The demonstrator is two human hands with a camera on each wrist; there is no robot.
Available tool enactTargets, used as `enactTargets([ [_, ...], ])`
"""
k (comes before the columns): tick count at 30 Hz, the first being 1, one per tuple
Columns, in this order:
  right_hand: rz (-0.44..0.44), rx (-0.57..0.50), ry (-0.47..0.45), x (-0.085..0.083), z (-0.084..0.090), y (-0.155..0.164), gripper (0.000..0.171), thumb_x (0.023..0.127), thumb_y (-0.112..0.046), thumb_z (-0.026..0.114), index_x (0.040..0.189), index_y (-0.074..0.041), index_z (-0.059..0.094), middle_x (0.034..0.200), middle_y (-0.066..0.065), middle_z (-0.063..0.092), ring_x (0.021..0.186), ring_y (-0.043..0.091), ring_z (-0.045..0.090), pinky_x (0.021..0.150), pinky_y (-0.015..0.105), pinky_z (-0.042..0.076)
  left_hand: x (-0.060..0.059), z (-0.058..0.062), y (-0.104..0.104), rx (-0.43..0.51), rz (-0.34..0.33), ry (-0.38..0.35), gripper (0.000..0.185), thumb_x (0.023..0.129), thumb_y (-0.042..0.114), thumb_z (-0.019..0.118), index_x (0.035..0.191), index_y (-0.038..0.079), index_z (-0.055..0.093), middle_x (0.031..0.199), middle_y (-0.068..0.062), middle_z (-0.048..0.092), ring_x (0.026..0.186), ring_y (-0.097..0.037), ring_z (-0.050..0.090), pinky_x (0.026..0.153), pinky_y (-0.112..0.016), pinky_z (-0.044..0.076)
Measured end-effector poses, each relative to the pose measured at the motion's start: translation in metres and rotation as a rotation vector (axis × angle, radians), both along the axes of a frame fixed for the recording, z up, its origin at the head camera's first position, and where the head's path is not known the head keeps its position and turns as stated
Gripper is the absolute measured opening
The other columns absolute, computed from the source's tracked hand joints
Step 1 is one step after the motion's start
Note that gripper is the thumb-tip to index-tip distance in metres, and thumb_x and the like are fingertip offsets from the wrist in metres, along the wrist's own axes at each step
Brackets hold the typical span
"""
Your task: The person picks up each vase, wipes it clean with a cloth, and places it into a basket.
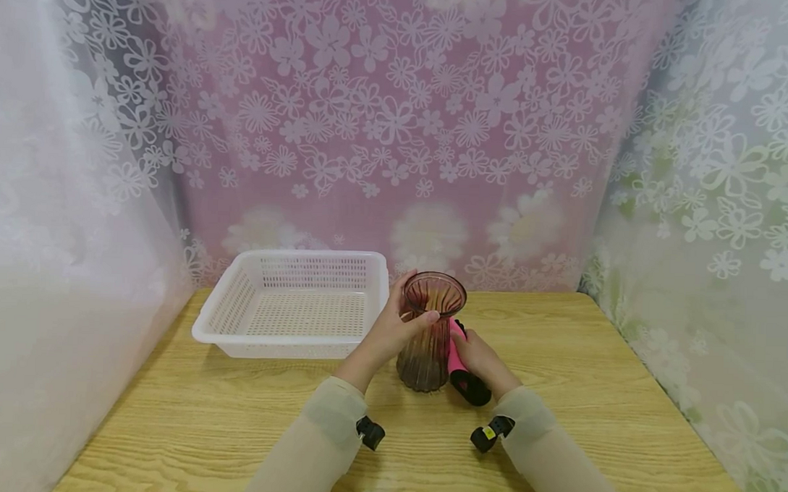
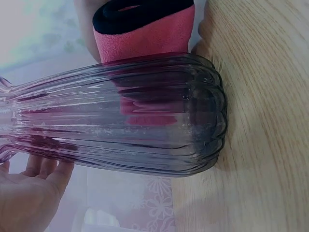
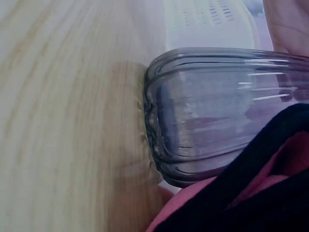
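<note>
Gripping pink cloth (image 1: 454,358), the right fingers (image 1: 466,342) sit beyond an illegible yellow label (image 1: 488,432).

No readable text, one small yellow label.
The only label-like mark is a small, bright yellow rectangular patch (image 1: 489,432) on the compact black plastic wrist camera (image 1: 483,442) at the inner side of the cream long sleeve (image 1: 559,451), just below the right hand (image 1: 481,356). It shows in the head view, on the face of the camera turned toward the viewer, and stands out against the black casing around it. It is too small and soft there to make out, so whether it bears letters, figures or a sign cannot be told. No words, brand or number can be read in any view.
</note>
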State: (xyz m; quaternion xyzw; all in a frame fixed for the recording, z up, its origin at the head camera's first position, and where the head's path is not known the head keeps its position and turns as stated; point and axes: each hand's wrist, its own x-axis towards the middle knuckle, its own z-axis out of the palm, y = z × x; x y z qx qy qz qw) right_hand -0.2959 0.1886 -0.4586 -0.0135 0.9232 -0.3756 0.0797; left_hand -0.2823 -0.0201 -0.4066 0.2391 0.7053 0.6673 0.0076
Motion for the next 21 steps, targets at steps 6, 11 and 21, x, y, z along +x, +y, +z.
enactTargets([
  [6, 0.013, -0.021, -0.030, -0.001, 0.003, 0.005, 0.061, 0.109, -0.039, 0.034, 0.138, 0.014, 0.042, 0.116, 0.024, 0.057, 0.103, 0.034, 0.056, 0.099, 0.053, 0.043, 0.000, 0.001, 0.001, -0.039, 0.006, -0.014, 0.090, 0.089, 0.052, 0.071, 0.158, 0.041, 0.015, 0.153, -0.011, 0.039, 0.138, -0.029, 0.043, 0.114, -0.048, 0.033],
  [11, 0.004, -0.067, -0.034, -0.001, 0.005, 0.009, 0.059, 0.109, -0.038, 0.035, 0.137, 0.013, 0.042, 0.111, 0.023, 0.057, 0.099, 0.033, 0.056, 0.093, 0.049, 0.045, 0.001, 0.003, 0.001, -0.058, 0.012, -0.028, 0.089, 0.088, 0.054, 0.071, 0.157, 0.044, 0.016, 0.154, -0.009, 0.039, 0.138, -0.026, 0.044, 0.114, -0.046, 0.035],
  [21, -0.028, -0.121, -0.045, 0.000, 0.009, 0.019, 0.062, 0.109, -0.043, 0.034, 0.141, 0.010, 0.038, 0.116, 0.024, 0.055, 0.099, 0.032, 0.056, 0.088, 0.046, 0.046, 0.002, 0.008, -0.003, -0.061, -0.011, -0.029, 0.092, 0.088, 0.054, 0.072, 0.159, 0.038, 0.015, 0.152, -0.011, 0.040, 0.138, -0.028, 0.044, 0.114, -0.046, 0.034],
])
